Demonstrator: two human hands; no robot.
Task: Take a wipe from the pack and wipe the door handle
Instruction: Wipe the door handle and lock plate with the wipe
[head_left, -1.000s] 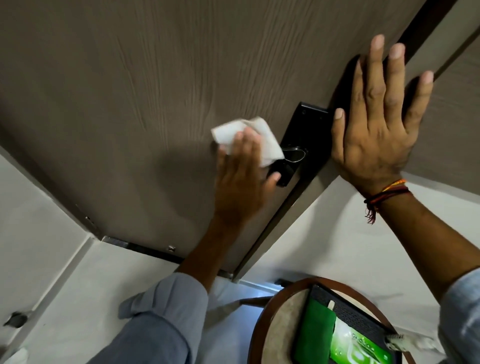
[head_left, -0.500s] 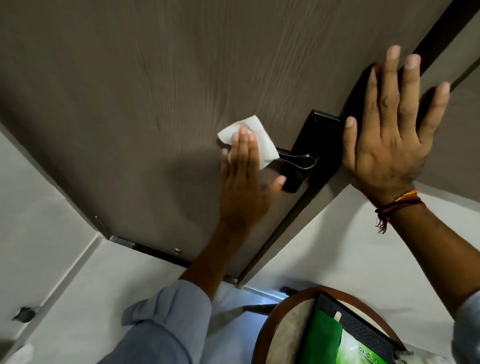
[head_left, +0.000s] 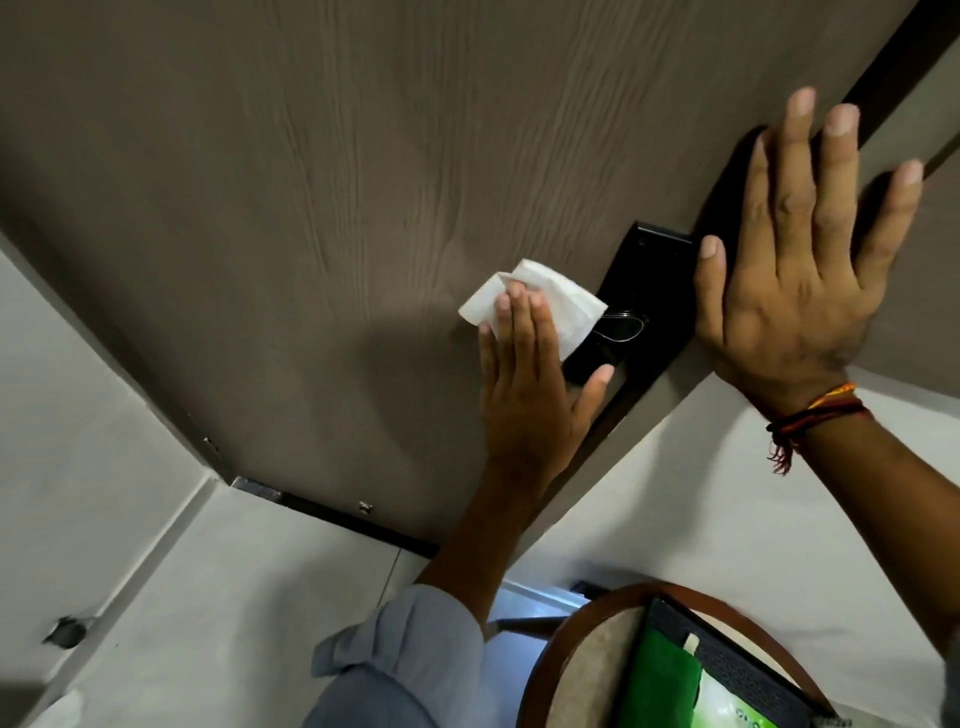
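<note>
My left hand presses a folded white wipe flat against the brown door, its fingers straight and its thumb out toward the black handle. The wipe's right edge covers part of the handle, just left of the black lock plate. A metal ring shows on the plate beside the wipe. My right hand lies spread and flat on the door's edge to the right of the plate, holding nothing. The green wipe pack lies at the bottom right.
The wood-grain door fills most of the view. A round wooden-rimmed table sits at the bottom right with a black tray under the pack. The white wall runs beside the door. A doorstop sits on the floor at the left.
My left hand has slid the wipe along the handle, first left and away from the lock plate, then back right over it. My right hand stays flat on the door.
</note>
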